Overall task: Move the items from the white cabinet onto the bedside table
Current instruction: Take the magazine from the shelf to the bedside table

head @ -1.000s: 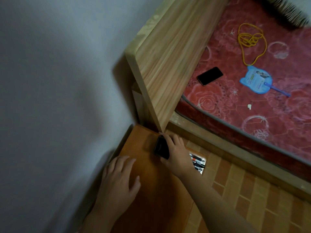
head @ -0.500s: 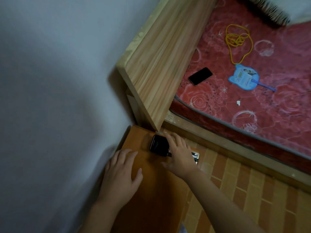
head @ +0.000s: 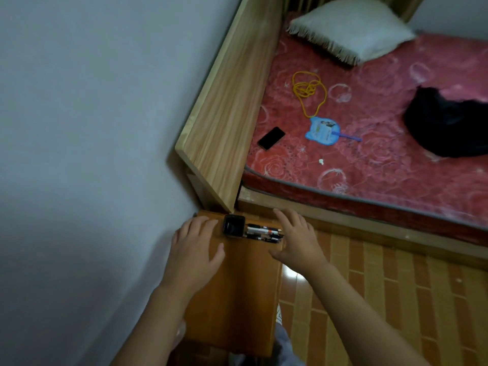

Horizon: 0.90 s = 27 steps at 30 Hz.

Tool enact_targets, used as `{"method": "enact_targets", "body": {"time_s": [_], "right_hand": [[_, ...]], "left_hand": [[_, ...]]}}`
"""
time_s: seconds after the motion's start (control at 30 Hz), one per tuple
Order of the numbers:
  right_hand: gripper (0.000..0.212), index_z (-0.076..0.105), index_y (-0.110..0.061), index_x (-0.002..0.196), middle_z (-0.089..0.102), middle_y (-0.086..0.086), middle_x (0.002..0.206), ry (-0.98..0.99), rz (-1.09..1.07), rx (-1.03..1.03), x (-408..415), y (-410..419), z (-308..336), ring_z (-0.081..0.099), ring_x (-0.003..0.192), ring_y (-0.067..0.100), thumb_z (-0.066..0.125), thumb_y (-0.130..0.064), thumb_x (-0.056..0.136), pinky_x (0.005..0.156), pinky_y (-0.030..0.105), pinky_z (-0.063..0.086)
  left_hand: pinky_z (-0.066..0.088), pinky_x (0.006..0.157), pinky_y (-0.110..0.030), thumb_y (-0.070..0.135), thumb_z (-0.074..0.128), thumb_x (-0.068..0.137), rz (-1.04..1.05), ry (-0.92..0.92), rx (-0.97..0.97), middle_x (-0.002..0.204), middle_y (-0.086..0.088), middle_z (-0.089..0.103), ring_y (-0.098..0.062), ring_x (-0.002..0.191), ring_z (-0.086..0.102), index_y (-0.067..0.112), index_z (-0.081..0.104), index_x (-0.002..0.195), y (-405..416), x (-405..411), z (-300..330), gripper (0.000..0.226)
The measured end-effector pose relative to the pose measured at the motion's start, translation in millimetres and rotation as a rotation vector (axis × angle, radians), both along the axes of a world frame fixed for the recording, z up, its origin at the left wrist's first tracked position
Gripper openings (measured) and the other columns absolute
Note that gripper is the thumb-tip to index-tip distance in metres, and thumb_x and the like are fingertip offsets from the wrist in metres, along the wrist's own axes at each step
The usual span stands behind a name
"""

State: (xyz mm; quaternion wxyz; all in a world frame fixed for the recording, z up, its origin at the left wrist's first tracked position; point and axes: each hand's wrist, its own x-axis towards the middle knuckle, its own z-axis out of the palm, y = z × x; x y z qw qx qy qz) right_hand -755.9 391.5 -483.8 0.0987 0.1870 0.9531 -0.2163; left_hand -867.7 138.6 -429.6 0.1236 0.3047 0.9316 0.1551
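An orange-brown bedside table (head: 237, 299) stands in the corner between the wall and the bed. At its far edge sits a small black box-like holder (head: 233, 226), and several pens (head: 264, 233) lie beside it to the right. My left hand (head: 194, 252) rests flat on the tabletop, fingertips just left of the black holder. My right hand (head: 297, 240) hovers with fingers spread just right of the pens, holding nothing. The white cabinet is out of view.
A wooden headboard (head: 232, 107) rises just behind the table. On the red mattress (head: 369, 167) lie a black phone (head: 271, 137), a blue fan (head: 323, 130), a yellow cord (head: 309, 89), a pillow (head: 351, 27) and a black cloth (head: 449, 122). Tiled floor (head: 369, 299) is to the right.
My right hand has let go of the black holder and drawn back to the right, uncovering the pens. My view has tilted up, showing more of the bed.
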Motion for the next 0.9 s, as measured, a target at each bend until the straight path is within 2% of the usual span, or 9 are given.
{"method": "enact_targets", "body": {"time_s": [0.3,0.4,0.5,0.63,0.9], "right_hand": [[0.101,0.019,-0.032,0.161,0.022,0.001,0.165,0.027,-0.189,0.126,118.6,-12.9,119.9,0.021,0.153,0.024,0.074,-0.059,0.081,0.122,0.047,0.025],[0.099,0.020,-0.033,0.160,0.020,0.000,0.167,0.036,-0.296,0.169,171.2,-7.0,155.1,0.019,0.154,0.023,0.071,-0.062,0.081,0.122,0.047,0.025],[0.098,0.021,-0.033,0.161,0.018,0.000,0.168,0.041,-0.436,0.211,227.5,6.0,189.9,0.018,0.155,0.022,0.068,-0.064,0.082,0.122,0.046,0.024],[0.093,0.024,-0.030,0.161,0.020,0.001,0.168,0.050,-0.627,0.275,307.9,25.4,233.3,0.019,0.155,0.024,0.063,-0.065,0.085,0.122,0.047,0.025],[0.089,0.026,-0.031,0.161,0.020,0.001,0.169,0.055,-1.026,0.372,476.7,29.6,292.1,0.021,0.155,0.023,0.064,-0.065,0.088,0.124,0.048,0.023]], "left_hand": [[0.042,0.109,-0.046,0.053,0.043,0.090,-0.253,0.162,0.030,0.139,0.001,0.052,-0.021,0.133,0.042,0.024,0.052,0.138,21.8,44.7,110.5,0.057],[0.041,0.109,-0.051,0.055,0.042,0.090,-0.345,0.185,0.061,0.143,0.000,0.050,-0.022,0.135,0.042,0.024,0.051,0.142,47.2,62.1,143.2,0.061],[0.043,0.108,-0.049,0.055,0.042,0.090,-0.473,0.225,0.109,0.143,0.000,0.050,-0.022,0.136,0.042,0.022,0.052,0.142,88.6,87.4,172.2,0.063],[0.046,0.103,-0.049,0.053,0.049,0.087,-0.644,0.287,0.192,0.137,-0.002,0.055,-0.025,0.129,0.047,0.021,0.056,0.137,153.6,139.4,212.1,0.059],[0.049,0.096,-0.051,0.054,0.045,0.084,-0.964,0.305,0.319,0.131,-0.006,0.059,-0.030,0.123,0.052,0.017,0.062,0.131,253.9,280.3,264.1,0.062]]}}
